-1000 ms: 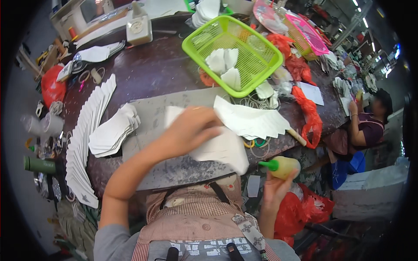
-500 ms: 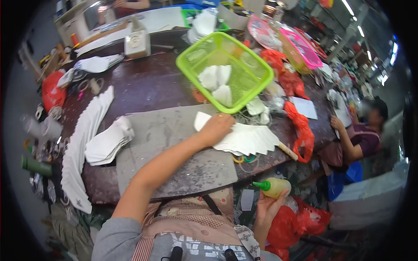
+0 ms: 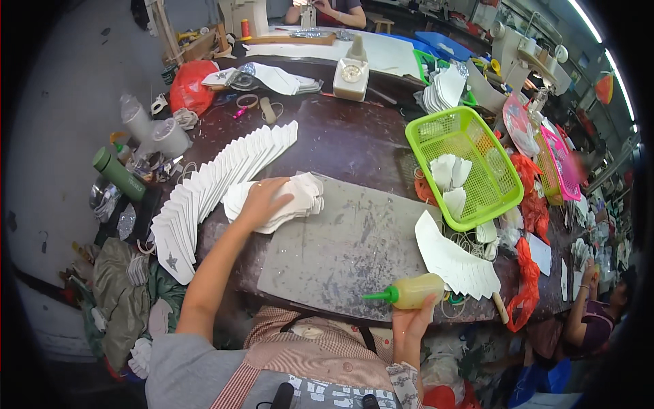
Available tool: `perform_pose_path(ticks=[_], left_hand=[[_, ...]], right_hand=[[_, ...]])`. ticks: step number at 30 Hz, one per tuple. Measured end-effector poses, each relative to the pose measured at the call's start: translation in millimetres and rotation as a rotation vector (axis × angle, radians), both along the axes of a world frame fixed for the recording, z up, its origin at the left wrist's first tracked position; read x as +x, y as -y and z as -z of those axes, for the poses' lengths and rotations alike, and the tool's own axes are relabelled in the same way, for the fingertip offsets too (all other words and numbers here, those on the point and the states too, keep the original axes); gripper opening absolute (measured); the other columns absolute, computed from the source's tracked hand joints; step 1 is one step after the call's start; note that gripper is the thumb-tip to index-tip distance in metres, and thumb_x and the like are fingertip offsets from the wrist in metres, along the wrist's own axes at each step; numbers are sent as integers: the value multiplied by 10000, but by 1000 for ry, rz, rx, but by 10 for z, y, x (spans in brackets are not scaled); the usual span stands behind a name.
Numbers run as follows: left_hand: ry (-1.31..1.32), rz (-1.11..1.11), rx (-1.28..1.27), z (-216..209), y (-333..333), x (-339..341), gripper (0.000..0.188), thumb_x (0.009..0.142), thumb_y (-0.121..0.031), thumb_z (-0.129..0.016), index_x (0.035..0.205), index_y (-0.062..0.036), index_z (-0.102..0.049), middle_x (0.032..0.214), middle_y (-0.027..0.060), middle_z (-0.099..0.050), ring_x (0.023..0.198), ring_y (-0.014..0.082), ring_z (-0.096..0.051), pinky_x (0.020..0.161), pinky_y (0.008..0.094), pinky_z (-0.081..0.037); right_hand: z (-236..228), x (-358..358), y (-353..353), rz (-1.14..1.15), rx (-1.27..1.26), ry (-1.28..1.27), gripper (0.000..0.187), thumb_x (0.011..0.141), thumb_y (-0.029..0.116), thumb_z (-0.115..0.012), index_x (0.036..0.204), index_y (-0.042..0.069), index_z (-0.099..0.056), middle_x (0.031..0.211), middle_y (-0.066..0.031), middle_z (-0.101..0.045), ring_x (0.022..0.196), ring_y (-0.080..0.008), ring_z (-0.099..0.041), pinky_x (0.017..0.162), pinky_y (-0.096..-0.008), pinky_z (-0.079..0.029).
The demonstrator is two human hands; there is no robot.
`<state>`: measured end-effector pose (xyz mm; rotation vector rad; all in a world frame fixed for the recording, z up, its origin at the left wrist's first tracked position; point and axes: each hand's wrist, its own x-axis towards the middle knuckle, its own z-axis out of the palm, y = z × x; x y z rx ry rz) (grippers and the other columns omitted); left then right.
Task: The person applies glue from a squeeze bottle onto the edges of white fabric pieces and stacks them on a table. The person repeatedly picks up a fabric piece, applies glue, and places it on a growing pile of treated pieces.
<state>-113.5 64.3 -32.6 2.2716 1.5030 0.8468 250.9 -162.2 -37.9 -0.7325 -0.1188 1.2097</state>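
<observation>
My left hand (image 3: pixel 262 202) lies on a stack of white cut pieces (image 3: pixel 300 203) at the left edge of the grey board (image 3: pixel 334 238). Its fingers are apart over the top pieces; the thumb side is partly hidden. My right hand (image 3: pixel 413 320) grips a squeeze bottle (image 3: pixel 417 292) of yellowish liquid near the board's front edge. The bottle lies tilted, its green nozzle aimed left. A fanned row of white pieces (image 3: pixel 458 262) rests at the board's right side. Left of the stack, a longer overlapping row of white pieces (image 3: pixel 221 183) curves along the table.
A green mesh basket (image 3: pixel 415 146) with a few white pieces stands at the back right of the dark table (image 3: pixel 340 136). Red plastic bags (image 3: pixel 524 283) lie right of it. A small white device (image 3: pixel 351 78) stands at the back. A co-worker (image 3: pixel 591 320) sits at right.
My left hand has moved from the fanned row at right to the stack at left. My right hand has brought the bottle up over the board's front edge. The view has swung left.
</observation>
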Motion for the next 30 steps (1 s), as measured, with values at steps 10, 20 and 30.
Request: perform_pose_path(ticks=[10, 20, 30], left_hand=[[-27, -195, 433, -87, 203, 236, 681, 813, -359, -767, 1340, 6, -535, 1097, 173, -642, 1032, 339, -593, 1012, 489, -382], [189, 470, -3, -1012, 731, 708, 186, 800, -129, -750, 967, -54, -719, 848, 87, -622, 823, 269, -563, 750, 378, -449], [28, 774, -150, -171, 640, 1015, 435, 759, -331, -784, 1092, -88, -646, 1043, 119, -556, 1008, 322, -525, 893, 424, -423]], right_hand=[[181, 76, -47, -54, 47, -41, 598, 928, 430, -640, 1386, 95, -452, 1362, -116, -546, 1245, -317, -544, 1016, -494, -496], [-71, 195, 43, -57, -16, -15, 600, 937, 432, -635, 1392, 100, -430, 1340, -101, -554, 1258, -293, -537, 1048, -474, -460], [-97, 118, -320, -12, -38, 460, 425, 934, 226, -697, 1226, -29, -522, 1117, -104, -625, 1001, -197, -646, 856, -369, -565]])
